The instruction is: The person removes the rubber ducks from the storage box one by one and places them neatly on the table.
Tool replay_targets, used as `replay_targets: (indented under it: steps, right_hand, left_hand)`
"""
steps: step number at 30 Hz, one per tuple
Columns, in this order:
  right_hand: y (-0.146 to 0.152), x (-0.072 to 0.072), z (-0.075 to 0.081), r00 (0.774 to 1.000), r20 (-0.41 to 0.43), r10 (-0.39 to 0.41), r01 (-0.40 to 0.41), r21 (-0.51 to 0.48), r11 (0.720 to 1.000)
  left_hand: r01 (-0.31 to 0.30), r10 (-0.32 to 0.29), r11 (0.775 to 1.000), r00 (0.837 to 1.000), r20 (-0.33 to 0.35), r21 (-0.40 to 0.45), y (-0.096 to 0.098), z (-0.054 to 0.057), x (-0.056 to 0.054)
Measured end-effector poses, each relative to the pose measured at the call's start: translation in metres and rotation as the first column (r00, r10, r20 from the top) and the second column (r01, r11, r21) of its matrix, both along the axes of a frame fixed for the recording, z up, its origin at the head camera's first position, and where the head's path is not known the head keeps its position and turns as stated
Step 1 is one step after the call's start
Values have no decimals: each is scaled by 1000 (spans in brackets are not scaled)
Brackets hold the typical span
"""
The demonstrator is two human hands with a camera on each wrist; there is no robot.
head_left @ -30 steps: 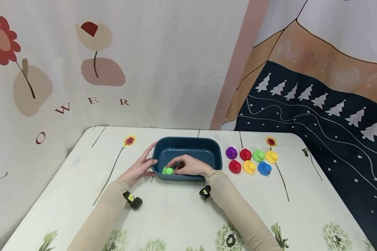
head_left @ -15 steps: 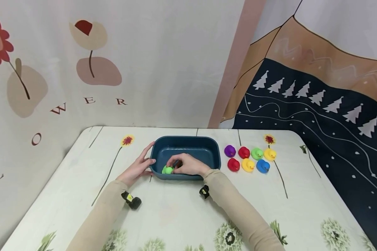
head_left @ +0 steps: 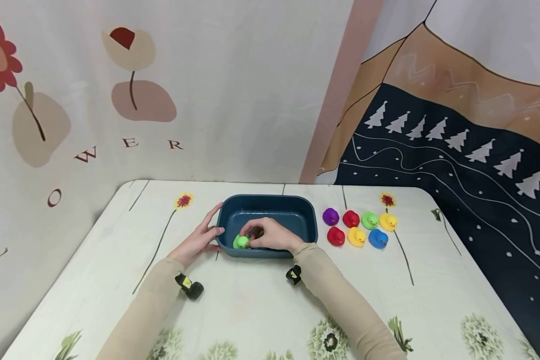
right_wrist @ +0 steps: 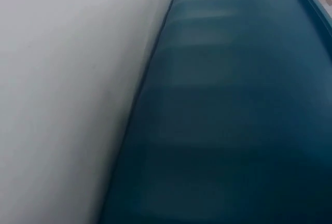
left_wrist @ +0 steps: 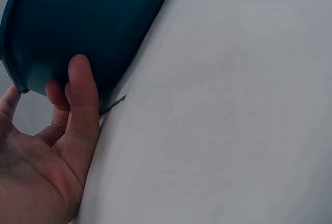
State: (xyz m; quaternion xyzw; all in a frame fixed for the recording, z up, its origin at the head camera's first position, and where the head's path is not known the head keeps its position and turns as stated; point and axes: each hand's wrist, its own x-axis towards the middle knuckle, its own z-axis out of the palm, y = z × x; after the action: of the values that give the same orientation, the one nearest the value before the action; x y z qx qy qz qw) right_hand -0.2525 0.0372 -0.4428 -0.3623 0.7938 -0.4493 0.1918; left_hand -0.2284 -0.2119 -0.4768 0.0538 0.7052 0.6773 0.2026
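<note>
A dark blue rectangular basin [head_left: 270,254] sits at the middle of the table. My left hand [head_left: 197,243] rests against its left end in the head view; the left wrist view has the fingers [left_wrist: 83,94] touching the outer wall of the basin [left_wrist: 88,22]. Inside the basin's near left corner is a light green rubber duck [head_left: 240,242]. My right hand [head_left: 272,235] reaches over the near rim and pinches the duck's right side with thumb and fingers. In the right wrist view only the basin's outer wall [right_wrist: 223,105] shows; the right hand and duck are hidden there.
Right of the basin several rubber ducks stand in two rows: a purple duck [head_left: 330,216], a red duck [head_left: 351,219], a green duck [head_left: 370,220] and a yellow duck [head_left: 388,222] behind, with a blue duck [head_left: 378,239] among those in front. Printed cloth covers the table [head_left: 252,310].
The head view has shifted slightly. Both hands, the basin and the green duck stay in nearly the same place, with the right hand still on the duck.
</note>
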Motion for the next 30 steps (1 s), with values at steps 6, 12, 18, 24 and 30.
replay_targets:
  steps: [6, 12, 18, 24, 30]
  right_hand:
    - [1, 1, 1, 1000, -1, -24, 24, -28, 999]
    - [3, 1, 3, 999, 14, -43, 44, -79, 996]
    - [8, 4, 7, 999, 7, -53, 53, -105, 993]
    - [15, 14, 32, 998, -7, -57, 55, -113, 992]
    - [25, 23, 51, 998, -17, -69, 66, -118, 991]
  left_hand:
    - [1, -1, 1000, 1000, -7, -4, -1, 2, -1]
    - [9, -9, 1000, 1000, -18, 2, -2, 2, -1]
    - [7, -7, 1000, 1000, -15, 2, -1, 1, -1]
    - [-10, 10, 1000, 1000, -5, 1, 0, 1, -1]
    - [-11, 11, 1000, 1000, -9, 7, -1, -1, 0]
